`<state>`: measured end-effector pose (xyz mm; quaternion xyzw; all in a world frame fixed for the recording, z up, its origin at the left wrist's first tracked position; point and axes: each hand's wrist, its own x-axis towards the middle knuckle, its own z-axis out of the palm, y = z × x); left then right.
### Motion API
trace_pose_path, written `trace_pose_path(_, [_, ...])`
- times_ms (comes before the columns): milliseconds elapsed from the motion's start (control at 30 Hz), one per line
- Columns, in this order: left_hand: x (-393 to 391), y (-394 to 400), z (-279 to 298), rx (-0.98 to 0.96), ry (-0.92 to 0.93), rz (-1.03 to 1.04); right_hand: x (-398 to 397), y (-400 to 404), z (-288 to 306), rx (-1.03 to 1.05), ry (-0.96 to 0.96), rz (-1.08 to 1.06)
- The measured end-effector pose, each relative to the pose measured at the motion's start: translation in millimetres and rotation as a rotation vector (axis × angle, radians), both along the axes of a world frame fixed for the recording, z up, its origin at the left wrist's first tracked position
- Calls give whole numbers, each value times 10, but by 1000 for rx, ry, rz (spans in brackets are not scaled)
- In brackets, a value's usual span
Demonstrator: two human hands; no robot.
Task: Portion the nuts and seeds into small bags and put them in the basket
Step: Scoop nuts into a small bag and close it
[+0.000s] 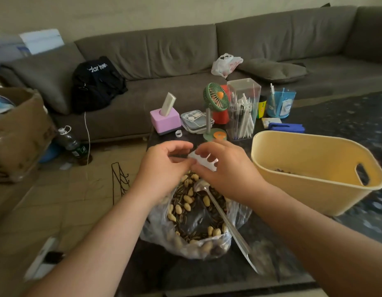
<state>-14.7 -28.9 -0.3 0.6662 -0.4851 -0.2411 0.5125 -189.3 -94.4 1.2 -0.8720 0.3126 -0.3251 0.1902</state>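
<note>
Both hands, left hand [164,161] and right hand [224,166], pinch a small bag [202,161]; basket [293,183] at 3 o'clock holds some already; big nut bag [194,221] still full.

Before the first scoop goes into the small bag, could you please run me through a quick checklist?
1. Small bag held by both hands, left hand and right hand: ok.
2. Small bag's mouth open: cannot tell.
3. Spoon resting in the big bag of nuts and seeds, within reach: ok.
4. A hand free for the spoon: not ok.
5. Yellow basket upright beside the big bag: ok.
</note>
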Motion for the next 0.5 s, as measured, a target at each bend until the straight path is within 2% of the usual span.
trace_pose_path(233, [-54, 197, 34, 42, -390, -75, -33, 90, 18, 107, 83, 68])
trace_pose_path(333, [-64, 272, 50, 122, -609, -137, -63, 65, -13, 1, 161, 72])
trace_pose_path(433, [-78, 286, 50, 172, -652, -153, -53, 79, -40, -88, 183, 73])
trace_pose_path(500, [-79, 262, 15, 116, -626, -136, -19, 102, -52, -89, 161, 57])
